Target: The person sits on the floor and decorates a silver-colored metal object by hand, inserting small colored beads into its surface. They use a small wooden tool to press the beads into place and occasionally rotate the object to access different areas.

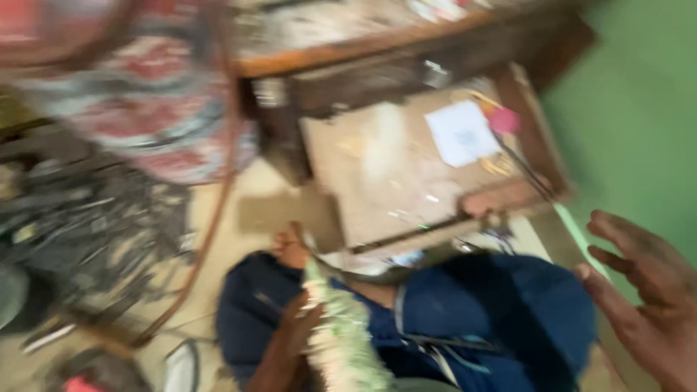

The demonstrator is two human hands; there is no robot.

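left hand [294, 330]: bottom centre, fingers clenched around a pale green and white fluffy bundle [341, 341] lying over dark blue trousers [501, 312].
open wooden drawer [406, 174]: centre frame, pulled out from a brown wooden desk [377, 43]; white paper square [461, 133] and pink round object [503, 120] inside.
right hand [646, 290]: lower right, fingers spread, grasping nothing, before a green wall [639, 109].

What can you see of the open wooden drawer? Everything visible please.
The open wooden drawer is pulled out from under a dark wooden table, tilted in the blurred view. Its pale flat bottom holds a white paper sheet, a round pink thing and small scattered bits too blurred to name. Its dark brown walls look worn. Neither hand touches it.
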